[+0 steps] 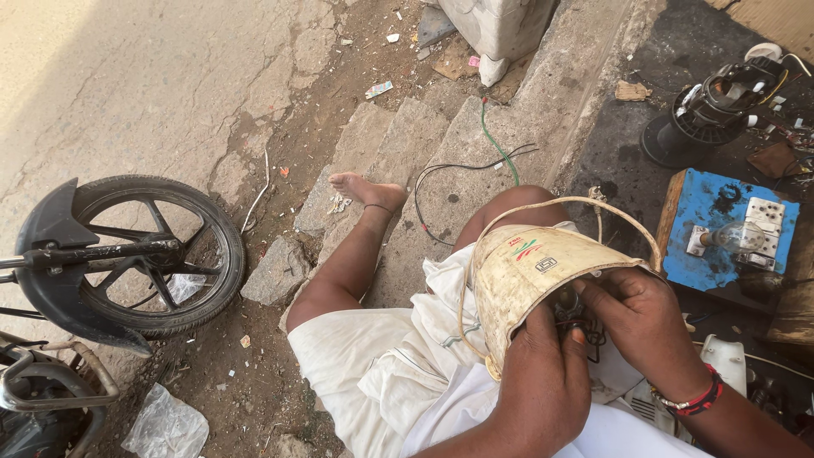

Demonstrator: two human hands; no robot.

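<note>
Far left: motorcycle front wheel (157, 254) with black mudguard, parked on the dirt, well apart from the work. Centre: person sat on stone steps (407, 153), bare foot (360, 188) pointing to 9 o'clock. On the lap lay a cream, stained plastic housing (526, 280), curved shell, long axis running roughly 10 to 4 o'clock, open end facing 4 o'clock toward the hands. Thin cream cord (585, 202) looped over it. Left hand (543, 382) came up from 6 o'clock, fingers curled closed on the shell's lower rim. Right hand (644, 326) at 3 o'clock of the shell, fingers bent into the opening, touching dark wiring inside; exact grip hidden. Far right: blue board (721, 222) carrying a bulb and white switch plate; black motor part (712, 110) at 12 o'clock of it.
</note>
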